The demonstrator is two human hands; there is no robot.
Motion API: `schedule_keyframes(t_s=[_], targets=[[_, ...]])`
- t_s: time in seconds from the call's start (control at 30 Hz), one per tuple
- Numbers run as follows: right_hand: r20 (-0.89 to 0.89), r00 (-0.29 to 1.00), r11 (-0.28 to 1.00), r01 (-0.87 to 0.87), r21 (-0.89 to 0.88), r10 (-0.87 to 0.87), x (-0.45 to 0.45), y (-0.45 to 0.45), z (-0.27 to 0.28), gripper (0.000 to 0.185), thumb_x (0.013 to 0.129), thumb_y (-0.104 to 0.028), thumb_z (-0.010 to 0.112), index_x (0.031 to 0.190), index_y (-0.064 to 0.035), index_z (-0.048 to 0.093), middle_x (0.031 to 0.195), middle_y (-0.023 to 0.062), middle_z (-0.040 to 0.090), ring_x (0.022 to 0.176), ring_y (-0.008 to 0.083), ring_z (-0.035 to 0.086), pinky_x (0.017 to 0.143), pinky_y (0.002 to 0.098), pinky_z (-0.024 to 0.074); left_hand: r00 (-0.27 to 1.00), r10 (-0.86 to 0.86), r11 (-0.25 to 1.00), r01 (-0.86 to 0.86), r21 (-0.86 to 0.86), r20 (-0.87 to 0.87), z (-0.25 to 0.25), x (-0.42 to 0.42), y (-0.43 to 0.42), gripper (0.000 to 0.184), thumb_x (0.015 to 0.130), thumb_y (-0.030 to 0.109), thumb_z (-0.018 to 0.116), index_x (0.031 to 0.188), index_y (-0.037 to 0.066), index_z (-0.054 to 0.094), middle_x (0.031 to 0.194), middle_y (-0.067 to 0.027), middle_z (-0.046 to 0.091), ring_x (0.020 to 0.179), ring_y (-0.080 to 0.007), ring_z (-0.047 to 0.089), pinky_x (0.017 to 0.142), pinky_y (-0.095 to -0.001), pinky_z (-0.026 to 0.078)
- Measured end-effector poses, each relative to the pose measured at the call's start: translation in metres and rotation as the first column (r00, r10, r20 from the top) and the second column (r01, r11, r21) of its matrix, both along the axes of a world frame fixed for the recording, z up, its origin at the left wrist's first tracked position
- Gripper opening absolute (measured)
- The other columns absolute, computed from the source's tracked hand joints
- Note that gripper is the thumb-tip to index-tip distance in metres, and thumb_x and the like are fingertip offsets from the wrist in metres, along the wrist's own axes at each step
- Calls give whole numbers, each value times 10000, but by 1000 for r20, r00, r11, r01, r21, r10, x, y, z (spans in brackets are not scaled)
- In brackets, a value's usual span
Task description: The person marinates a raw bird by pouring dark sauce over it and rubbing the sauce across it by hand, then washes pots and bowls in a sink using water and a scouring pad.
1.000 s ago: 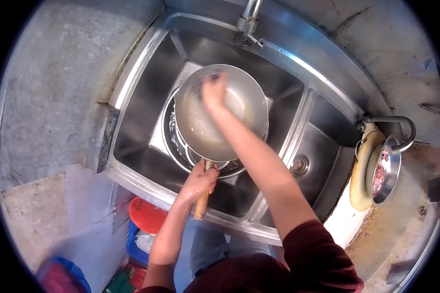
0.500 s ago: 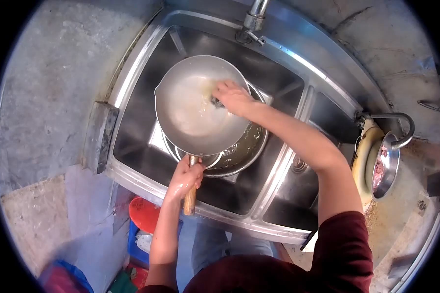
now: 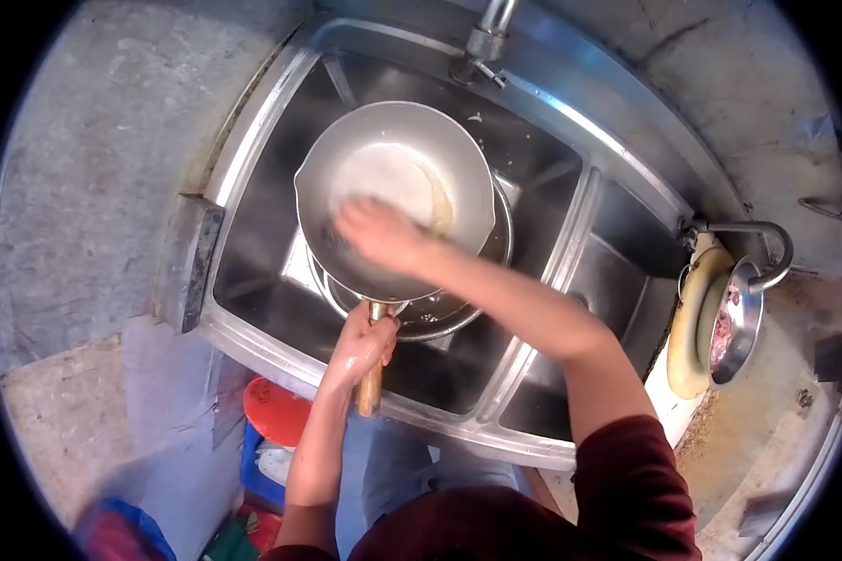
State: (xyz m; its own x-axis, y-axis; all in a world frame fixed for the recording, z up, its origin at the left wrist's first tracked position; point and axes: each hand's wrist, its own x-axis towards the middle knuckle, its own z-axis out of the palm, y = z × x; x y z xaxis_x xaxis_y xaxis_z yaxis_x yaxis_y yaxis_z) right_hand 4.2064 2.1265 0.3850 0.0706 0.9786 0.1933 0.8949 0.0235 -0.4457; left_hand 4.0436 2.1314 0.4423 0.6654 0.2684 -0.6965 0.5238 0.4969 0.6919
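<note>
A grey metal pan (image 3: pixel 402 140) is held over the large sink basin, with a little yellowish liquid inside it. My left hand (image 3: pixel 365 344) is wrapped round its wooden handle (image 3: pixel 370 388). Inside the pan, at the lower left of its inner surface, is my right hand (image 3: pixel 376 234), smeared by motion; anything under its fingers is hidden. Beneath the pan, partly covered by it, a wide metal bowl (image 3: pixel 502 224) with liquid stands in the sink (image 3: pixel 533 140).
A faucet (image 3: pixel 485 45) rises at the back rim. To the right are a smaller basin (image 3: pixel 617 271) and a metal bowl (image 3: pixel 739 323) with pinkish pieces, beside a curved pipe (image 3: pixel 781 248). A red lid (image 3: pixel 276 411) and blue container (image 3: pixel 262 477) sit below left.
My right hand has swept from the pan's right side to its lower left. Since the earliest frame, the pan has shifted left with my left hand still round the handle.
</note>
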Motion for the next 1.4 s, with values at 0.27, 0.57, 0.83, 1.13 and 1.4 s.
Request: schedule_keyframes(t_s=[0.27, 0.57, 0.83, 1.13, 1.4], targets=[[-696, 395, 520, 853, 36, -600, 10, 64, -16, 381, 827, -189, 525, 1125, 26, 423, 1070, 207, 492, 1015, 346, 476, 872, 395, 389, 995, -94, 994, 95, -53, 28, 9, 11, -9, 91, 806, 33, 453, 871, 52, 392, 563, -12, 408, 416, -92, 385, 382, -237, 334], [-111, 836, 556, -450, -699, 537, 104, -25, 12, 308, 771, -137, 588, 1069, -61, 571, 973, 128, 542, 935, 260, 536, 782, 342, 448, 997, -72, 997, 72, 0, -38, 12, 5, 15, 89, 792, 27, 455, 865, 45, 407, 582, -8, 415, 427, -88, 398, 375, -240, 337], [866, 495, 840, -498, 214, 73, 105, 34, -10, 85, 782, -144, 525, 815, -67, 541, 793, 53, 518, 728, 142, 524, 618, 279, 455, 989, -123, 988, 130, 82, -85, -3, 14, 2, 85, 791, 40, 474, 852, 44, 415, 565, -11, 411, 406, -92, 384, 368, -238, 334], [-253, 865, 856, 309, -414, -434, 11, -57, -20, 319, 724, -223, 618, 1013, -94, 585, 1045, 124, 508, 1050, 311, 475, 920, 399, 379, 999, -32, 956, 31, 292, -2, -24, 20, 9, 108, 786, 53, 484, 877, 14, 441, 548, -23, 445, 401, -110, 427, 381, -257, 357], [16, 975, 755, 183, -630, -223, 46, -84, -28, 407, 736, -131, 570, 1141, -142, 541, 1292, 110, 392, 1197, 327, 380, 953, 434, 360, 961, 16, 205, 267, 942, -276, -25, 11, 19, 235, 790, 90, 541, 972, 39, 402, 713, -211, 588, 672, -405, 570, 576, -482, 434]])
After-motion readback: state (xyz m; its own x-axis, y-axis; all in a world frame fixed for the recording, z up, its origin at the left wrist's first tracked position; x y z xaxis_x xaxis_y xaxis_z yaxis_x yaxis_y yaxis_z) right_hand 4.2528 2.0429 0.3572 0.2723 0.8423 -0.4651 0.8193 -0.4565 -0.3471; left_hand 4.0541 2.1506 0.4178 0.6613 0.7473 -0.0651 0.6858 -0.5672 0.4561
